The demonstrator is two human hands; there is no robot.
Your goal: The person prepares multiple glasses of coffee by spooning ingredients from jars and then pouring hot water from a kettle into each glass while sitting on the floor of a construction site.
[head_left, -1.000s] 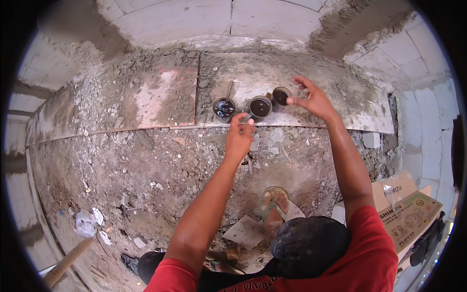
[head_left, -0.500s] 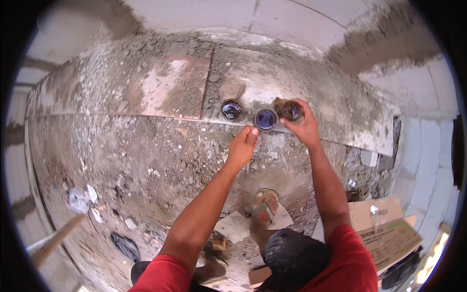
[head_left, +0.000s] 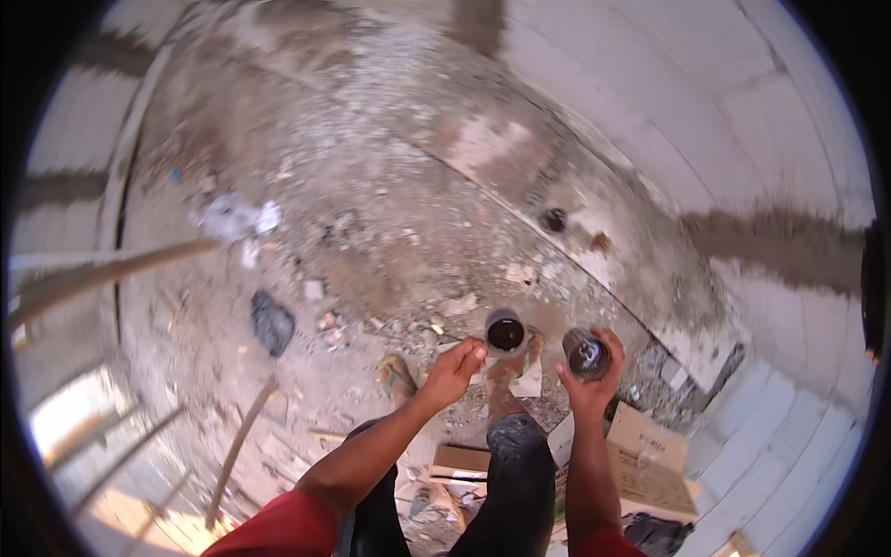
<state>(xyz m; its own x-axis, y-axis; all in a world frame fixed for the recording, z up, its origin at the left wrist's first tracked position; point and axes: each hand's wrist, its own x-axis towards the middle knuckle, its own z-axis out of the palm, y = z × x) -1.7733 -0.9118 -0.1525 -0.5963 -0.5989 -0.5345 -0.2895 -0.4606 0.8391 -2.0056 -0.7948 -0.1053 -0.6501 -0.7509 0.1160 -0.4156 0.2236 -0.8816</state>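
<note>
My left hand (head_left: 453, 373) is closed at the near side of a clear cup of dark liquid (head_left: 506, 332), its thumb and fingers pinched together at the edge; a handle there cannot be made out. My right hand (head_left: 592, 397) wraps round a second clear cup (head_left: 587, 358), also with dark liquid inside. Both cups are up off the ground, in front of my knees and apart from each other. Farther off, a third dark cup (head_left: 554, 220) stands on the dirty board, blurred by motion. Beside it lies a small brown lump (head_left: 601, 242).
Rubble and dust cover the ground. Cardboard boxes (head_left: 650, 473) lie at the lower right, near a pale block wall (head_left: 780, 446). To the left are a black plastic bag (head_left: 272, 323), crumpled clear plastic (head_left: 229, 216) and wooden poles (head_left: 243, 446). A block wall (head_left: 668, 102) rises at the upper right.
Both hands have lifted their cups off the board and drawn them nearer my body. The third cup stays behind on the board. My view has swung to the left.
</note>
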